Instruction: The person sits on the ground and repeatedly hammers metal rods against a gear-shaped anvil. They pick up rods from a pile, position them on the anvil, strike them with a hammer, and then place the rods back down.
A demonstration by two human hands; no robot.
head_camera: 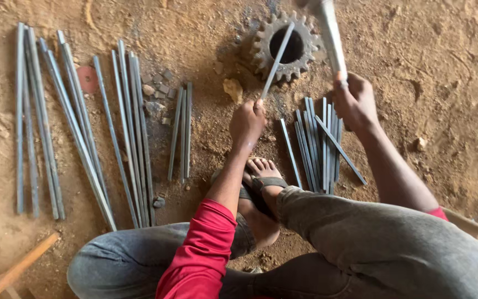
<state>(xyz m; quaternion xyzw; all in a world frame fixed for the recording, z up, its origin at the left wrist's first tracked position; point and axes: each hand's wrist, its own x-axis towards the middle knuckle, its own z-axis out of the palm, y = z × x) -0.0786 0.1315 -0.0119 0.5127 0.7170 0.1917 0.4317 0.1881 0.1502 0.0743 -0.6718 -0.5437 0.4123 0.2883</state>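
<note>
A thin metal rod (277, 60) is gripped at its lower end by the left hand (247, 123), whose fingers are closed around it. The rod is held slanted, with its upper end laid across the hole of a rusty gear wheel (285, 46) that lies flat on the dirt floor (443, 72). A hammer handle (330, 37) is clasped in the right hand (354, 101), fingers wrapped tight about it; the handle is raised above the gear and blurred, and its head is cut off by the top edge of the view.

Just below the right hand, a small heap of short rods (317, 144) is spread on the ground, some crossed over others. Between the two hands and the body, a foot in a sandal (261, 182) is seen. A small stone (232, 88) is set beside the gear.

Further to the left, a trio of short rods (181, 133) is laid side by side, and beyond them long rods (78, 127) are ranged in loose rows. A reddish disc (88, 79) is lodged among the long rods. A wooden stick (17, 268) is seen at the lower left corner.
</note>
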